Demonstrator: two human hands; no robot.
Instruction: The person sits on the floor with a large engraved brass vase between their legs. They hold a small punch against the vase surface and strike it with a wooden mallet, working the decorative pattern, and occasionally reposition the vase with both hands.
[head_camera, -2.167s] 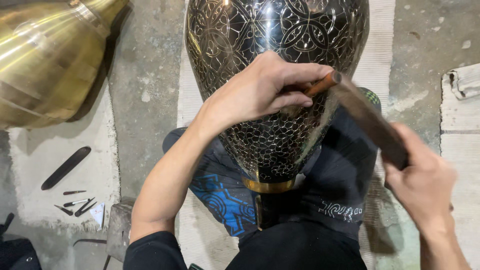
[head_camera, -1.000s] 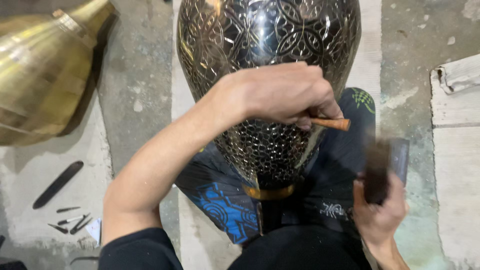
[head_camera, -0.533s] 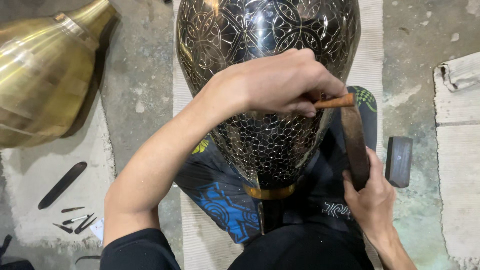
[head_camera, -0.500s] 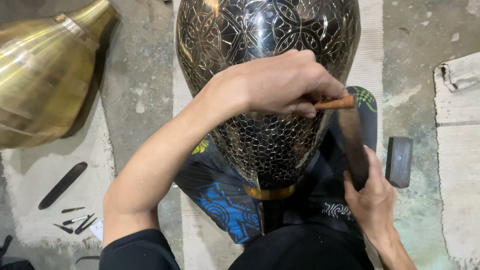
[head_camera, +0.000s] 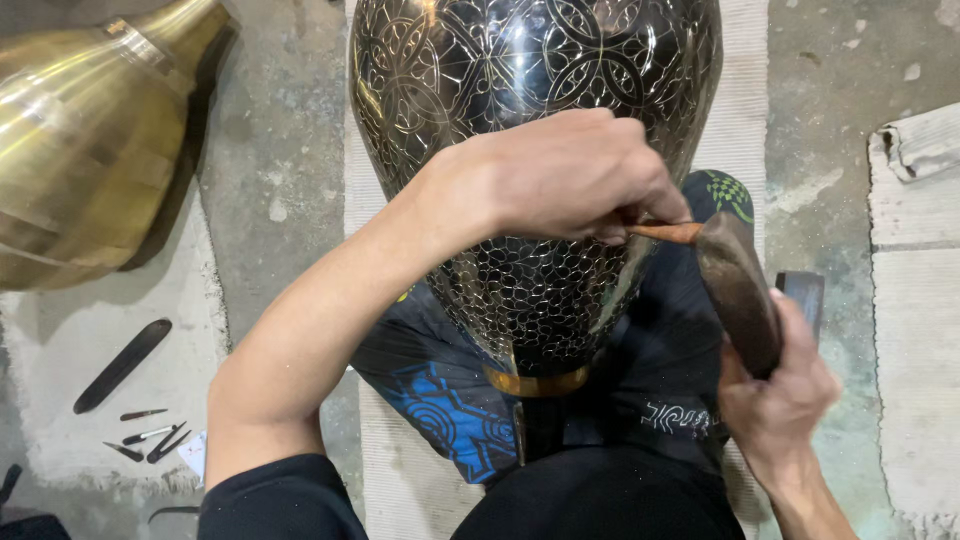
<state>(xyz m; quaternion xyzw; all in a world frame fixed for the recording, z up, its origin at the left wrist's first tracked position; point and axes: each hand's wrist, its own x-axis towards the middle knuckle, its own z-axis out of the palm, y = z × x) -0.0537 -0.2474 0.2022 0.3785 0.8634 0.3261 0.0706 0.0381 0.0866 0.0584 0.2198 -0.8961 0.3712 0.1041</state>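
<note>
large black engraved metal vase: 1 | plain brass vase: 1, floor's upper left | thin brown chisel: 1 | dark hammer: 1 | small loose metal tools: about 4, floor's lower left | long dark flat tool: 1

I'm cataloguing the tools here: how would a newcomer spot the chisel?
Start at the big dark engraved vase in the middle. On its lower right flank rests the left hand; the chisel pokes out from those fingers. It is the thin, reddish-brown rod, unlike the broad dark hammer touching it.
</note>
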